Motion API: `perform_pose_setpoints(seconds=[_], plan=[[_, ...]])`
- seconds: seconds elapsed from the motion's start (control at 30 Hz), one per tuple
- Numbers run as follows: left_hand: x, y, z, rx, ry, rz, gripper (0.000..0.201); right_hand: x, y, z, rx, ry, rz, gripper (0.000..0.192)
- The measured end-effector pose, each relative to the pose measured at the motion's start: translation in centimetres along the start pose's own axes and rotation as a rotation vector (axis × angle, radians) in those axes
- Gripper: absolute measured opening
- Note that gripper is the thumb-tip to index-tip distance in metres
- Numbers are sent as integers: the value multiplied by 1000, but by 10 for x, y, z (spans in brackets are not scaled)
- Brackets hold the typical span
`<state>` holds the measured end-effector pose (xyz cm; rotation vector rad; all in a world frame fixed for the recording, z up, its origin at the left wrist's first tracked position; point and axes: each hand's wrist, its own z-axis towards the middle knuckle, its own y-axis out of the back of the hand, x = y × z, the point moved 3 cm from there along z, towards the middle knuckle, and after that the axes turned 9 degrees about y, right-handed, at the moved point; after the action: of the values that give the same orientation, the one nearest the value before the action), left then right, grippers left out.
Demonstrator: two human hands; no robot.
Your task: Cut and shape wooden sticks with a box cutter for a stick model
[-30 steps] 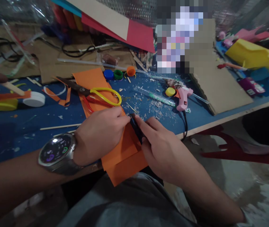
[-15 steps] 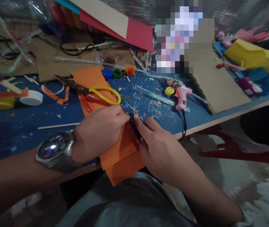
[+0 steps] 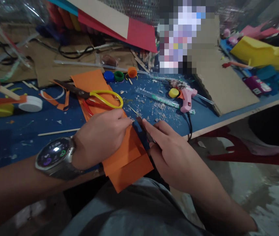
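Your left hand (image 3: pixel 100 137) lies flat on the orange paper sheet (image 3: pixel 127 157), fingers together, tips pressing near its right edge, nothing gripped. Your right hand (image 3: pixel 174 154) pinches a thin dark tool (image 3: pixel 146 131) w/ index laid along its top; looks like a craft knife or marker, can't tell which. Tool tip sits at the sheet's right edge, approx 1 o'clock from your left fingertips and nearly touching them. The sheet lies on the blue table (image 3: pixel 19 131), its near end overhanging the table edge toward your lap at 6 o'clock. Judging by looks: paper is light, thin, semi-stiff, creases easily and will slide on the table unless pinned, so hold by flat pressure close to the working line, not by the free corner. Tool is slim, rigid, prob light; grip low on the barrel for control. Yellow-handled scissors (image 3: pixel 97 97) rest on the sheet's far end at 12 o'clock of your left hand. Pink glue gun (image 3: pixel 187 98) at 2 o'clock, cord running off the table edge; blue, green and orange bottle caps (image 3: pixel 118 76) beyond the scissors. Smartwatch (image 3: pixel 53 156) on left wrist, face lit but blurred. No readable brand, label or text anywhere; one patch at 12–1 o'clock is pixelated.
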<state>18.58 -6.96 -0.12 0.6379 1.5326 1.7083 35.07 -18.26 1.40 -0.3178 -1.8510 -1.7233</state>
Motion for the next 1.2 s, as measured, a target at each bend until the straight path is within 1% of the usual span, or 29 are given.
perform_pose_setpoints(seconds=[0.23,0.33,0.47,0.53,0.67,0.8,0.97,1.03,1.2], plan=[[-1,1,0,-6,-11,18,25,1,-7,7,31,-28,35,68],[-2,1,0,11,-16,36,27,2,-10,11,36,-38,11,69],[-4,2,0,-18,-63,69,27,5,-14,17,43,-14,-49,70],[-4,2,0,-9,-45,61,24,8,-15,17,36,7,-69,69],[-2,1,1,35,12,37,23,9,-15,11,27,8,-85,68],[-3,1,2,70,11,39,25,7,-13,6,-1,-17,-60,68],[-3,1,1,70,17,50,23,5,-13,8,19,-53,-45,69],[-3,1,1,66,19,43,22,6,-13,9,26,-46,-51,69],[-5,2,0,42,-28,60,20,6,-13,14,45,-13,-81,70]])
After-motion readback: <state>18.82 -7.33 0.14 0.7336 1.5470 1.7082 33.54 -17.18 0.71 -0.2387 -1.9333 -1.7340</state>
